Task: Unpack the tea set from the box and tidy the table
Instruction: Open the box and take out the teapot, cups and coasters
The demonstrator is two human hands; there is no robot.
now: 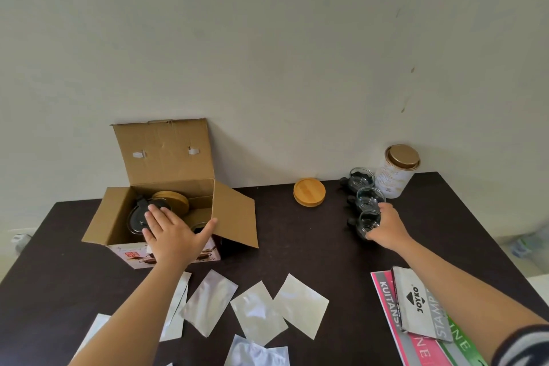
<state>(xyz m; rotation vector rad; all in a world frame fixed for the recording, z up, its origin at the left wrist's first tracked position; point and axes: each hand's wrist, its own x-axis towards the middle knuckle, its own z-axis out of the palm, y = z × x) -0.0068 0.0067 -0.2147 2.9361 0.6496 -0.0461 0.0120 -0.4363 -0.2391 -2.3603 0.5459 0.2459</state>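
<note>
An open cardboard box (234, 214) stands on the dark table (312, 241) at the left, its lid flap up against the wall. Inside it lie a black-lidded glass teapot (138, 214) and wooden coasters (175, 200). My left hand (172, 232) reaches over the box with straight, spread fingers above the teapot. At the right, three glass cups with black handles stand in a row: the far one (360, 178), the middle one (368, 198) and the near one (366, 224). My right hand (387, 226) grips the near cup.
A wooden coaster stack (309, 191) lies mid-table. A white tin with a gold lid (396, 171) stands by the wall behind the cups. Several silver foil pouches (255, 310) are scattered along the front. Receipt books and a grey stamp-pad box (416, 303) lie at the front right.
</note>
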